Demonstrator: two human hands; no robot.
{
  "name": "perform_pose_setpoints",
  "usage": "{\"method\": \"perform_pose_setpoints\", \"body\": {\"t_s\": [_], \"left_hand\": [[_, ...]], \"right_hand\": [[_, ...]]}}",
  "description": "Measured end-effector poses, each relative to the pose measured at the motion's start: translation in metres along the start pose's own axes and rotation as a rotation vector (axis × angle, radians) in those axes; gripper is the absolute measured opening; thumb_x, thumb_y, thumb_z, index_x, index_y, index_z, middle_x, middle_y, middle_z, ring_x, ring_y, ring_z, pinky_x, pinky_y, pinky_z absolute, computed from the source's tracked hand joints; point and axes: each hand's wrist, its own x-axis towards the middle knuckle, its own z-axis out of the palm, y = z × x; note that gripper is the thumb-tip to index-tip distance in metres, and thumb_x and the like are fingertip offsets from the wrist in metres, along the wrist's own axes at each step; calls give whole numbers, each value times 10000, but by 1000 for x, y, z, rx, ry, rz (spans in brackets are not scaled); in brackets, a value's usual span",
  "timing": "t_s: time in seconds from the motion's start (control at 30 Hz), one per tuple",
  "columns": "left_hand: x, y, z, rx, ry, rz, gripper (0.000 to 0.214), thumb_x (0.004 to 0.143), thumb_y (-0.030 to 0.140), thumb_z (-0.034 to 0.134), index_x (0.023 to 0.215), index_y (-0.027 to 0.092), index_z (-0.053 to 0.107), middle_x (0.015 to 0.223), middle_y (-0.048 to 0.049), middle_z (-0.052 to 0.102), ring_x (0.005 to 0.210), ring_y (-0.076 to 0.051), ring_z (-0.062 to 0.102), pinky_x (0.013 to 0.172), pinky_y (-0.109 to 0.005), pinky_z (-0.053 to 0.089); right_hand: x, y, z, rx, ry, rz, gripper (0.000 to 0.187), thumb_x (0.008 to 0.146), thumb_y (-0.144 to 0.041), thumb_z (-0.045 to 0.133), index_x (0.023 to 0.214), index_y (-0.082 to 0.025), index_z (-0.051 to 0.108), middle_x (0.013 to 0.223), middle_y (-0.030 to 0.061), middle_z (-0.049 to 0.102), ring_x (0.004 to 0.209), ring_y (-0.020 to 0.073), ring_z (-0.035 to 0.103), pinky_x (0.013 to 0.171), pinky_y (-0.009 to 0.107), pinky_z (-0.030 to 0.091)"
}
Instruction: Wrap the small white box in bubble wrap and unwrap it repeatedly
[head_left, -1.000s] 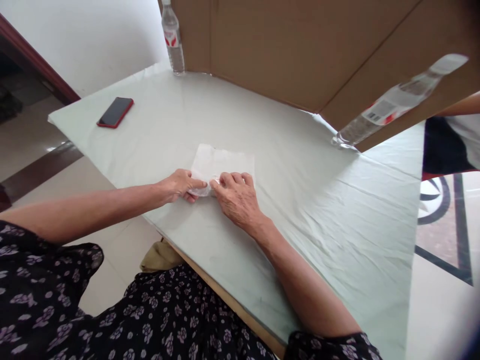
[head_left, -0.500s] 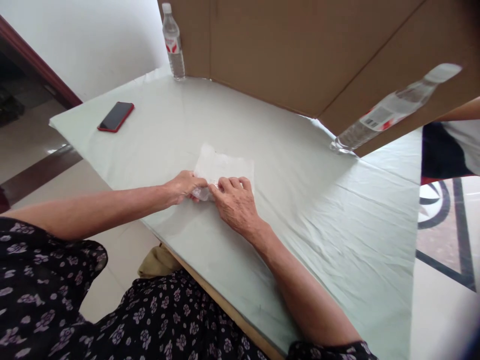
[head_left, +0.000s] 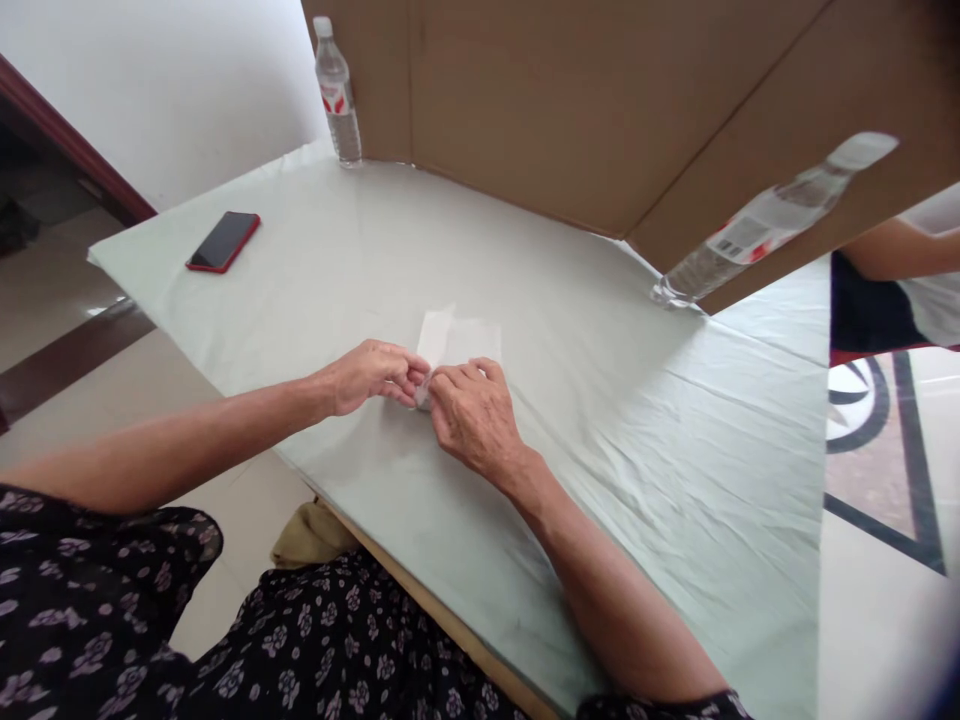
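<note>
A white paper tissue (head_left: 459,342) lies on the pale green table cover (head_left: 615,400), partly rolled or folded from its near edge. My left hand (head_left: 371,375) pinches the tissue's near left end with closed fingers. My right hand (head_left: 472,412) is closed on the near edge beside it, fingertips almost touching the left hand's. Only the far part of the tissue shows beyond the fingers.
A red phone (head_left: 223,242) lies at the table's left. One water bottle (head_left: 337,92) stands at the back by a tall cardboard screen (head_left: 600,100); another bottle (head_left: 765,222) stands at the right. Another person's arm (head_left: 892,252) shows at the far right edge.
The tissue has been rolled or folded further from its near side, so less of it shows. Both hands have moved slightly away from me with it.
</note>
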Motion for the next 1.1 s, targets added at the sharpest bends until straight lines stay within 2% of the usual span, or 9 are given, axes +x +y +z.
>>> {"method": "perform_pose_setpoints", "body": {"t_s": [0.13,0.23,0.3,0.4,0.5,0.67,0.87,0.97,1.1], "left_hand": [[-4,-11,-2,486,-59,287,323,716,168,535,958,198,747,825,-36,689,780,-186,646,790,-380,575],[-1,-26,2,908,70,629,250,888,262,518,954,196,750,862,-63,654,820,-190,612,776,-343,532],[2,-37,4,1071,193,808,250,936,274,515,992,179,739,953,-103,653,887,-211,602,778,-339,514],[6,-49,7,1162,269,967,214,947,208,508,988,162,713,1030,-129,648,925,-218,592,784,-335,503],[9,-54,10,1170,304,1030,215,951,179,488,985,152,698,1004,-124,637,902,-210,584,766,-321,497],[10,-55,14,1191,340,1045,233,940,182,485,1009,174,707,981,-110,617,866,-211,556,742,-325,486],[12,-49,11,1215,250,1022,226,910,167,514,1033,171,703,1088,-119,686,929,-238,574,834,-373,485],[14,-50,11,1198,216,1016,252,910,158,502,1079,160,690,1007,-106,711,908,-245,566,847,-383,476],[16,-59,11,1163,288,1062,290,908,176,510,1140,152,683,1069,-130,697,920,-259,560,829,-395,481]], "right_hand": [[-1,1,-7,104,17,38,175,882,-88,524,893,-192,664,935,46,773,887,212,645,1056,402,313],[-14,11,-19,216,124,142,131,922,-177,554,932,-211,680,1059,71,772,1017,231,671,1016,416,380],[-31,23,-29,234,205,333,126,924,-250,570,958,-209,684,1100,102,757,1058,262,670,952,429,432],[-57,38,-38,394,56,699,297,914,-403,588,1110,-194,665,1051,104,747,828,227,691,786,384,510],[-65,38,-34,589,-122,915,607,885,-516,603,1372,-161,535,1054,102,736,706,198,690,701,357,538],[-38,27,-15,671,-129,981,891,876,-565,593,1573,-118,264,1117,129,714,660,203,695,688,371,554],[-34,30,-7,405,-23,947,858,837,-607,616,1519,-144,377,1182,150,698,859,264,700,824,409,519],[-34,29,-14,376,-150,959,816,859,-604,608,1499,-136,412,1061,118,734,892,273,711,819,376,503],[-24,27,-29,174,-378,945,675,906,-594,589,1380,-116,549,946,132,760,993,336,713,807,387,489]]}}
